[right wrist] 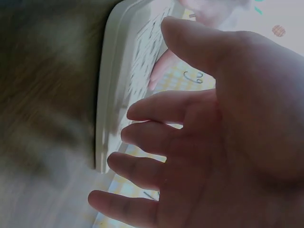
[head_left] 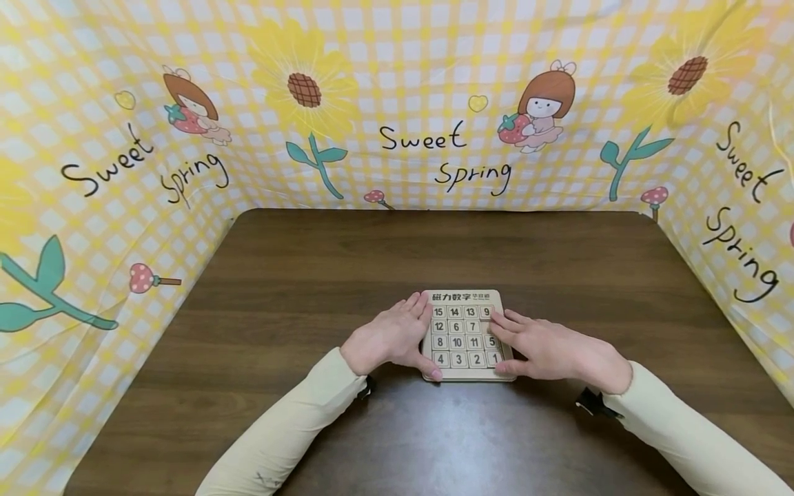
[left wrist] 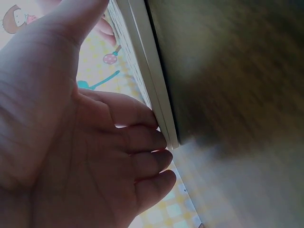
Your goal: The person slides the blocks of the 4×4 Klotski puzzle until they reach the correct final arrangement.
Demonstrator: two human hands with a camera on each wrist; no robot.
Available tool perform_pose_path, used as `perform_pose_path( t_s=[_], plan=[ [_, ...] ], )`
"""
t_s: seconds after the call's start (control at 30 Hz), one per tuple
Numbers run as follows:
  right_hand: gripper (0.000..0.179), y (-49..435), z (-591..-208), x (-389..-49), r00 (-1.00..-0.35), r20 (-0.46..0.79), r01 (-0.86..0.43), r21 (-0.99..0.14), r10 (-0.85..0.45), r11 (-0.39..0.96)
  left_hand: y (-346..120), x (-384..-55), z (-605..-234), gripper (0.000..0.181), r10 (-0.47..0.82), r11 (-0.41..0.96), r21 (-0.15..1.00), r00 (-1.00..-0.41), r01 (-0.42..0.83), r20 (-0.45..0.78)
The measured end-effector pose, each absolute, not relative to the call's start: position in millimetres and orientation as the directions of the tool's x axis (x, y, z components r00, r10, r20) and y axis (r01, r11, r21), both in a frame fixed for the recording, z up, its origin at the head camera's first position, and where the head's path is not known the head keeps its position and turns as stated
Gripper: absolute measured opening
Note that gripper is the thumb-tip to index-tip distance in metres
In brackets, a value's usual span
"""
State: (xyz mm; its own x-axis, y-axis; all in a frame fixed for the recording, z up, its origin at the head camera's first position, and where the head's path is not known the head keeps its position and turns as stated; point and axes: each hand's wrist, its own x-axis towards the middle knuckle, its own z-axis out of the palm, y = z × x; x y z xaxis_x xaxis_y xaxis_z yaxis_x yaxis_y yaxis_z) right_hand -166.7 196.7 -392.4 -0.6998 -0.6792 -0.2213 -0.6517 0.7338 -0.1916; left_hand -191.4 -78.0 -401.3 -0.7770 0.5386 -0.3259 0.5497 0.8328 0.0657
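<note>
A cream number sliding puzzle [head_left: 468, 377] lies flat on the brown table, with numbered square tiles in a grid and a gap at the right end of the second row. My left hand [head_left: 392, 336] rests along its left side, thumb at the lower left corner; in the left wrist view the fingers [left wrist: 147, 137] lie against the board's edge. From the right, my right hand [head_left: 546, 348] reaches over the rim, fingertips by the 9 tile [head_left: 486, 312] and the gap, thumb by the 1 tile [head_left: 495, 359]. Its fingers [right wrist: 142, 135] are spread and fairly straight in the right wrist view.
The brown wooden table [head_left: 310, 262] extends around the puzzle. A yellow checked cloth [head_left: 409, 83] with flowers and lettering stands behind the table and along both sides. Dark straps [head_left: 597, 403] show at the wrists below pale sleeves [head_left: 688, 427].
</note>
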Motion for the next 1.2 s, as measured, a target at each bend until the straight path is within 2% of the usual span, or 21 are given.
perform_pose_path(
  t_s=[0.53,1.0,1.2],
  plan=[
    [0.07,196,-386,-135,-0.683,-0.2,-0.691,-0.134,-0.703,0.71,-78,-190,-401,0.13,0.535,0.834,0.064,-0.777,0.547,-0.33],
    [0.07,191,-386,-132,-0.688,-0.233,-0.676,-0.136,-0.687,0.724,-77,-190,-401,0.129,0.53,0.837,0.057,-0.778,0.545,-0.337],
    [0.07,188,-388,-130,-0.69,-0.207,-0.688,-0.109,-0.693,0.718,-77,-191,-401,0.129,0.523,0.84,0.058,-0.778,0.539,-0.348]
  ],
)
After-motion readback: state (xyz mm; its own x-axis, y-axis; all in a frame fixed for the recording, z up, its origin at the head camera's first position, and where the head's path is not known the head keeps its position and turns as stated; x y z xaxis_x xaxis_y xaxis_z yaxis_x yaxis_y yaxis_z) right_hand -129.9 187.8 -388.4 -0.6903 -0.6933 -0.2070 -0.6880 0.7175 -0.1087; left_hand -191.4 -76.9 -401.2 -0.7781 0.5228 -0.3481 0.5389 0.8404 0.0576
